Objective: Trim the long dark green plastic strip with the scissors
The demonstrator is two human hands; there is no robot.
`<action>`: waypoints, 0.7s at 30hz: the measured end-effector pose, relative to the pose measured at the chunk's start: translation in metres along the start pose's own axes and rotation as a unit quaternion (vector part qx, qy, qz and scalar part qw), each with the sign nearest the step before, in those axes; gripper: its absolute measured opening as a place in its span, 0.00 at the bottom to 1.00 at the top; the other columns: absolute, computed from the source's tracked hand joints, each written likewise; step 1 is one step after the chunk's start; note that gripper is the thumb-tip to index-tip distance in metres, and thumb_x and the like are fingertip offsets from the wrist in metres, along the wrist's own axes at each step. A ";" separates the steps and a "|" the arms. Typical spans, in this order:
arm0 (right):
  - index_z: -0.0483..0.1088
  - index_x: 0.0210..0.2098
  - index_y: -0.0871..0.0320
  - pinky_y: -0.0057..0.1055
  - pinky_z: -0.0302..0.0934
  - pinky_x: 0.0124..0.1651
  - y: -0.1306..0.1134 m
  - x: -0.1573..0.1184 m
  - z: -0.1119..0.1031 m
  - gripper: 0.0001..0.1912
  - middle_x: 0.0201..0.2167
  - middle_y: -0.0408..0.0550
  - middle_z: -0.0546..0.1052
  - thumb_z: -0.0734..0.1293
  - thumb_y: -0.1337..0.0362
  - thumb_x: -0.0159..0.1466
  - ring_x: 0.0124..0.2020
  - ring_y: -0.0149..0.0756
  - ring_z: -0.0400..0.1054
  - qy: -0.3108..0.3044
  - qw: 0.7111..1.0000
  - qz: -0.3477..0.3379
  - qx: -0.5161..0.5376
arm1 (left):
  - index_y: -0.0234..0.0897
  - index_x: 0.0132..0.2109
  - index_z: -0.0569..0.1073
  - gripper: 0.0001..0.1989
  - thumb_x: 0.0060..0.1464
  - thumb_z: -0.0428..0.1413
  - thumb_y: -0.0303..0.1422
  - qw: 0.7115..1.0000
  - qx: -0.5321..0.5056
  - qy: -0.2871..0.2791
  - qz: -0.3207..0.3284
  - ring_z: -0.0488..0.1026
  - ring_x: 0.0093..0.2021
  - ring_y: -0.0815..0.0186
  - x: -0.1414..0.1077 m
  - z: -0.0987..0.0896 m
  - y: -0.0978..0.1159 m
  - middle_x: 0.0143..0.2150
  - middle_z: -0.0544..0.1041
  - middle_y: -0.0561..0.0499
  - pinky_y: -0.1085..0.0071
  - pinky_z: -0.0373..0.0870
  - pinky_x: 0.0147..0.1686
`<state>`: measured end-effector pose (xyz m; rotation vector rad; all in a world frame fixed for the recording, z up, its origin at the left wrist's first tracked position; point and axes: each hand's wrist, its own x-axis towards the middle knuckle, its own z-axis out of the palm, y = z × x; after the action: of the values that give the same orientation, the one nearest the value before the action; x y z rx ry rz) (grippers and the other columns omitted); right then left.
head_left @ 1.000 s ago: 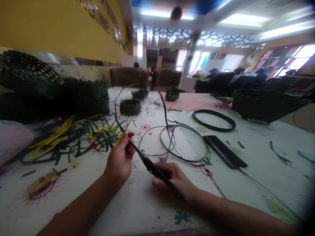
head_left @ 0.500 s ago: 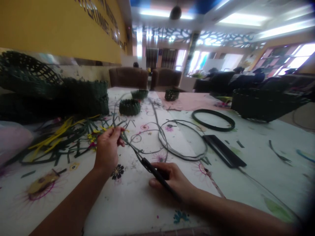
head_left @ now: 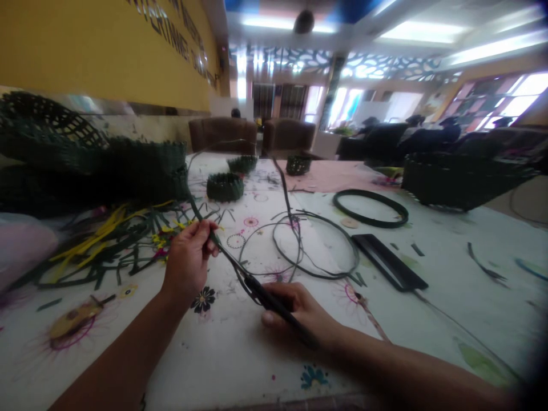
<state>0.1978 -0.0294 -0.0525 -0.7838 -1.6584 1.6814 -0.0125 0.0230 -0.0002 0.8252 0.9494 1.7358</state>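
Note:
My left hand point(head_left: 188, 260), left of centre, pinches a long dark green strip point(head_left: 194, 206) between thumb and fingers. The strip arcs up and over past the far side of the table, and one end runs down right. In my right hand point(head_left: 299, 314) is a slim black tool point(head_left: 280, 308), tilted, its tip meeting the strip; whether its jaws are closed is too blurred to tell. Thin loops of strip point(head_left: 317, 274) lie on the table just beyond my right hand.
Cut green and yellow strips point(head_left: 92, 242) lie left, near dark woven baskets point(head_left: 145, 171). Small baskets point(head_left: 225, 187) stand farther back. A green ring point(head_left: 370, 208), a black rectangular frame point(head_left: 391, 262) and a large basket point(head_left: 458, 180) are right. Brown chairs point(head_left: 222, 134) stand beyond the table.
The held strip has swung into a wider, higher arc, and its far part has shifted right. The loops on the table have moved slightly. Both hands stay nearly where they were.

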 end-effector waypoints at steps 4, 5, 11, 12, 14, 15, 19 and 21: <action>0.72 0.36 0.62 0.25 0.41 0.25 0.001 0.000 0.000 0.19 0.24 0.38 0.57 0.74 0.53 0.56 0.25 0.25 0.48 -0.008 1.000 -0.017 0.018 | 0.32 0.28 0.75 0.05 0.51 0.59 0.27 1.000 -0.015 0.002 0.008 0.59 0.19 0.77 -0.002 0.003 0.001 0.30 0.69 0.52 0.80 0.57 0.15; 0.72 0.38 0.62 0.25 0.41 0.26 0.001 0.000 0.000 0.19 0.25 0.38 0.58 0.75 0.53 0.56 0.26 0.26 0.48 -0.006 1.000 -0.013 0.024 | 0.32 0.28 0.75 0.05 0.51 0.59 0.27 1.000 -0.014 0.002 0.014 0.58 0.19 0.77 -0.003 0.003 0.002 0.30 0.69 0.52 0.79 0.56 0.15; 0.74 0.38 0.61 0.26 0.46 0.27 0.003 0.001 0.001 0.22 0.26 0.41 0.61 0.75 0.50 0.53 0.27 0.28 0.51 0.011 1.000 -0.005 0.008 | 0.33 0.25 0.74 0.09 0.53 0.58 0.27 1.000 0.012 0.007 0.005 0.56 0.19 0.76 -0.005 0.005 0.005 0.27 0.66 0.52 0.77 0.55 0.16; 0.75 0.38 0.61 0.26 0.47 0.28 0.003 0.000 0.001 0.23 0.27 0.41 0.62 0.75 0.49 0.53 0.28 0.28 0.52 0.014 1.000 -0.007 0.001 | 0.33 0.25 0.75 0.09 0.54 0.57 0.26 1.000 0.011 0.007 0.000 0.56 0.19 0.76 -0.005 0.005 0.005 0.27 0.66 0.52 0.77 0.55 0.16; 0.75 0.39 0.61 0.27 0.48 0.29 0.003 -0.001 0.002 0.23 0.28 0.42 0.64 0.75 0.49 0.54 0.28 0.29 0.53 0.020 1.000 -0.008 -0.007 | 0.33 0.25 0.75 0.10 0.54 0.56 0.25 1.000 0.003 0.008 -0.009 0.56 0.19 0.76 -0.005 0.005 0.004 0.29 0.67 0.51 0.77 0.55 0.16; 0.75 0.39 0.61 0.27 0.48 0.29 0.004 -0.001 0.003 0.22 0.28 0.42 0.64 0.75 0.49 0.54 0.29 0.29 0.53 0.023 1.000 -0.006 -0.008 | 0.33 0.25 0.75 0.09 0.54 0.56 0.25 1.000 -0.002 0.008 -0.012 0.57 0.19 0.77 -0.005 0.005 0.004 0.30 0.68 0.51 0.77 0.55 0.15; 0.74 0.37 0.61 0.26 0.46 0.28 0.006 -0.002 0.005 0.22 0.26 0.41 0.62 0.75 0.50 0.53 0.27 0.29 0.52 0.032 0.999 0.007 0.009 | 0.32 0.27 0.75 0.08 0.54 0.55 0.24 1.000 -0.021 0.002 -0.013 0.57 0.19 0.77 -0.005 0.004 0.000 0.29 0.69 0.52 0.78 0.55 0.15; 0.72 0.35 0.61 0.26 0.45 0.28 0.005 -0.003 0.006 0.20 0.25 0.39 0.60 0.75 0.51 0.53 0.27 0.28 0.51 0.031 0.999 0.008 0.020 | 0.32 0.27 0.75 0.08 0.54 0.55 0.23 0.999 -0.031 -0.007 -0.012 0.57 0.19 0.78 -0.005 0.003 -0.001 0.28 0.68 0.52 0.80 0.55 0.15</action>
<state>0.1949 -0.0353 -0.0576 -0.8222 -1.5769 1.6789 -0.0080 0.0194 0.0002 0.7820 0.8871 1.7289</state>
